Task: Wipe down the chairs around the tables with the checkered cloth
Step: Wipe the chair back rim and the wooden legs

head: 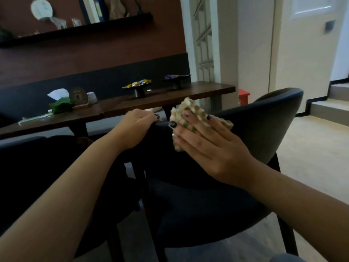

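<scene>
A dark curved-back chair [251, 127] stands in front of me, its back toward the wooden table [170, 98]. My right hand [211, 146] presses the crumpled green-and-cream checkered cloth [190, 110] flat against the inner face of the chair's backrest, fingers straight and spread. My left hand [135, 125] grips the left end of the backrest rim, fingers curled over its top edge. A second dark chair [28, 159] stands close on the left.
On the table sit a green tissue box [59, 106], a round ornament [77, 96] and two dark pedestal dishes [138, 89] holding wrapped sweets. A wall shelf [75, 32] hangs behind. Steps [328, 108] rise at the right beyond open floor.
</scene>
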The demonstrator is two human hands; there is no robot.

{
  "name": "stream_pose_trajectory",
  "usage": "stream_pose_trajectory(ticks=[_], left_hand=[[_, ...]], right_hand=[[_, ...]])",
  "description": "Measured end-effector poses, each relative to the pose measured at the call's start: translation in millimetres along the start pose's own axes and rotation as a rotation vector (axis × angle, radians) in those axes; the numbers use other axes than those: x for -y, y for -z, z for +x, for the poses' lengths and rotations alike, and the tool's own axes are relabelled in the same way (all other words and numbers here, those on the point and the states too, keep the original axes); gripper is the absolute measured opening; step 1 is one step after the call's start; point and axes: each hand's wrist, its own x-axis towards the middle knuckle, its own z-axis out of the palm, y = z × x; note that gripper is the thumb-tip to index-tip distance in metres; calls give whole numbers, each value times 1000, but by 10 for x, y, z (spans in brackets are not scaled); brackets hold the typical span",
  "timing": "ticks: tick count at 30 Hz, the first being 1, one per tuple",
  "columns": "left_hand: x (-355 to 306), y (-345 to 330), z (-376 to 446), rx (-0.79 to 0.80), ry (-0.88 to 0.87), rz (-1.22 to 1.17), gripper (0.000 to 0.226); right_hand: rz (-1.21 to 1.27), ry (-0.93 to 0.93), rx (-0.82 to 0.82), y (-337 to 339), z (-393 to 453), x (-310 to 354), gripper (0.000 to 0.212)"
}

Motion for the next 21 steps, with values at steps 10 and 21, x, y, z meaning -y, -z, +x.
stream_pose_trajectory(ticks=[10, 21], left_hand=[[-1401, -509, 437, 518, -359, 279, 29], [-2227, -1348, 1111, 517, -401, 426, 32]], right_hand=[[162, -452, -135, 106, -743, -399, 43], [504, -1348, -637, -62, -876, -752, 51]])
